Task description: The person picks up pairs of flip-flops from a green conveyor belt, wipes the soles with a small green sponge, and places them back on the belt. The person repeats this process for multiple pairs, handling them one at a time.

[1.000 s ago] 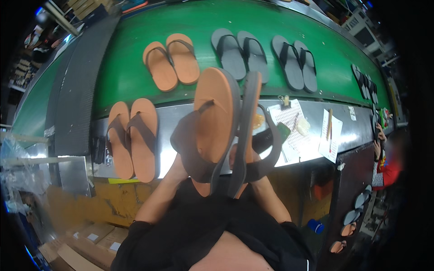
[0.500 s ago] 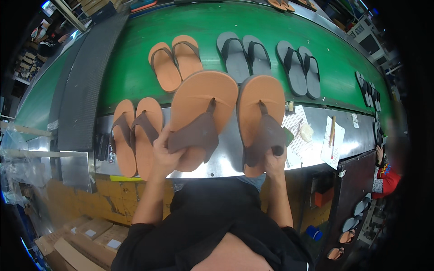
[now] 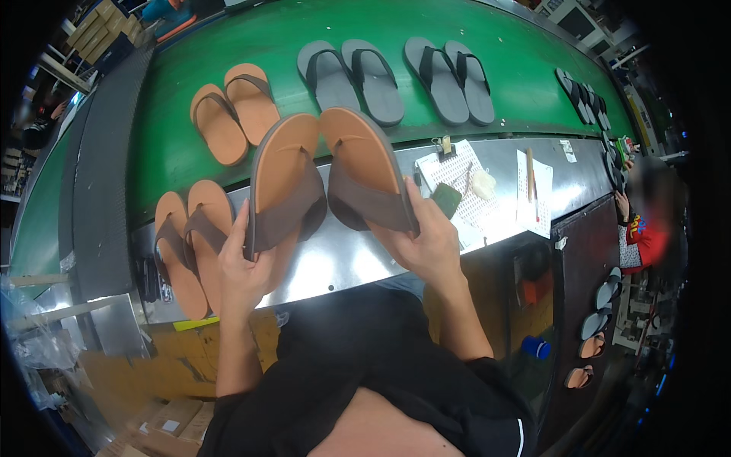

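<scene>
A tan flip-flop with a wide brown strap [image 3: 285, 202] is gripped in my left hand [image 3: 245, 266], thumb along its outer edge. Its mate, another tan flip-flop [image 3: 362, 171], is held by my right hand [image 3: 432, 242] around the outer side. Both are raised above the metal ledge [image 3: 335, 273], toes up and close together, insoles tilted toward each other. Parts of their heels are hidden behind the hands. Left of my left hand, a second pair of tan flip-flops [image 3: 183, 251] lies on the ledge.
The green conveyor belt [image 3: 274, 38] carries a tan pair [image 3: 232, 110] and grey pairs of flip-flops [image 3: 449, 80]. Papers with a binder clip [image 3: 449, 171], a green pad [image 3: 446, 199] and a pencil [image 3: 531, 175] lie right. A co-worker's red sleeve [image 3: 651, 242] shows far right.
Both flip-flops have turned inward, showing more of their outer edges, and their toes have come closer together. My right hand has shifted to the outer side. The whole view has swung rightward.
</scene>
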`<state>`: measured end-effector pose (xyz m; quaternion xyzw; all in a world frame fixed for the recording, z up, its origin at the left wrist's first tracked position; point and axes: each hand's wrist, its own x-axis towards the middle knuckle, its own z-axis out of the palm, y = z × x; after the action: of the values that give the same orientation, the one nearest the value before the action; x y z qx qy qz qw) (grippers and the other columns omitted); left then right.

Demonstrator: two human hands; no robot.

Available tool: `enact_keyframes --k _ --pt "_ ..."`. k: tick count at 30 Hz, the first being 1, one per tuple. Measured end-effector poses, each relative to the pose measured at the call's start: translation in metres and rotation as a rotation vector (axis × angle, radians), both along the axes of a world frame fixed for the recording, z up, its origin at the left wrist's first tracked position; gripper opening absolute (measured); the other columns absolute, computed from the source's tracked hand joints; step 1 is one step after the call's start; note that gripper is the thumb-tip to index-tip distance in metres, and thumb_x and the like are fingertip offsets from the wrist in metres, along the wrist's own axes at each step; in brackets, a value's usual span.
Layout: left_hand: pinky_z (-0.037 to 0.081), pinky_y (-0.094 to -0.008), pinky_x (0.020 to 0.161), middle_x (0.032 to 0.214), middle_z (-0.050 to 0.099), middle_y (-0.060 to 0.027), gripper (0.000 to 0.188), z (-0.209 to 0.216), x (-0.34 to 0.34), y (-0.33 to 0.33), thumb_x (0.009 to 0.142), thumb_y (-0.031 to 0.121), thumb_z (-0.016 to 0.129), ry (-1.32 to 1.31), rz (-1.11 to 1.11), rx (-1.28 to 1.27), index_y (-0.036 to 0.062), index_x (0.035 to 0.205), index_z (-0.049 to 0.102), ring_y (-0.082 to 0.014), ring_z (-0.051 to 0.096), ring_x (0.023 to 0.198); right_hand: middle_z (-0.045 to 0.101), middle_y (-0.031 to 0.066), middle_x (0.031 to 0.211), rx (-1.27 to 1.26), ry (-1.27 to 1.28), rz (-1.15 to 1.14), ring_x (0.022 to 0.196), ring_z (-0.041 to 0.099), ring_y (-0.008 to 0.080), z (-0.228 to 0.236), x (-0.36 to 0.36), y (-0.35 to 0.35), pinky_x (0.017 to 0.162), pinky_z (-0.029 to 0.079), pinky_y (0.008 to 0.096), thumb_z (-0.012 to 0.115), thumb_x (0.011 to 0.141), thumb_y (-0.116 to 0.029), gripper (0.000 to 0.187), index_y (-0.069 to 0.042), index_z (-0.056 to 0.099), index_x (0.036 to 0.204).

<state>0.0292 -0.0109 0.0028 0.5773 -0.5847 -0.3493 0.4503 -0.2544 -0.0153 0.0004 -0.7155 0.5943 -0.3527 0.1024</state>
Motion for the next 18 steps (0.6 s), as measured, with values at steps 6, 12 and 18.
enact_keyframes --k 6,12,18 --pt "0.052 -0.0303 0.084 0.107 0.070 -0.0170 0.059 0.009 0.000 0.000 0.082 0.003 0.067 -0.235 0.002 -0.063 -0.0029 0.138 0.051 -0.0226 0.069 0.095 0.054 0.0088 0.078 0.011 0.018 0.021 0.067 0.058 0.0263 0.007 0.000 0.003 0.059 0.047 0.0390 0.081 0.072 -0.023 0.078 -0.006 0.050 0.142" --pt "0.052 -0.0335 0.075 0.094 0.070 -0.0154 0.062 0.021 -0.003 0.003 0.076 0.005 0.070 -0.350 0.020 -0.072 0.0026 0.136 0.056 -0.0267 0.067 0.081 0.054 0.0097 0.077 0.035 0.053 0.019 0.067 0.057 0.0274 0.011 -0.002 0.004 0.059 0.047 0.0393 0.079 0.072 -0.017 0.074 -0.006 0.052 0.140" --pt "0.051 -0.0411 0.073 0.091 0.069 -0.0124 0.065 0.019 0.004 0.003 0.071 0.007 0.067 -0.472 -0.011 -0.187 0.0088 0.135 0.058 -0.0317 0.063 0.076 0.053 0.0132 0.075 -0.022 0.033 0.035 0.064 0.057 0.0305 0.008 0.001 0.003 0.059 0.046 0.0402 0.076 0.072 -0.012 0.067 -0.002 0.056 0.135"
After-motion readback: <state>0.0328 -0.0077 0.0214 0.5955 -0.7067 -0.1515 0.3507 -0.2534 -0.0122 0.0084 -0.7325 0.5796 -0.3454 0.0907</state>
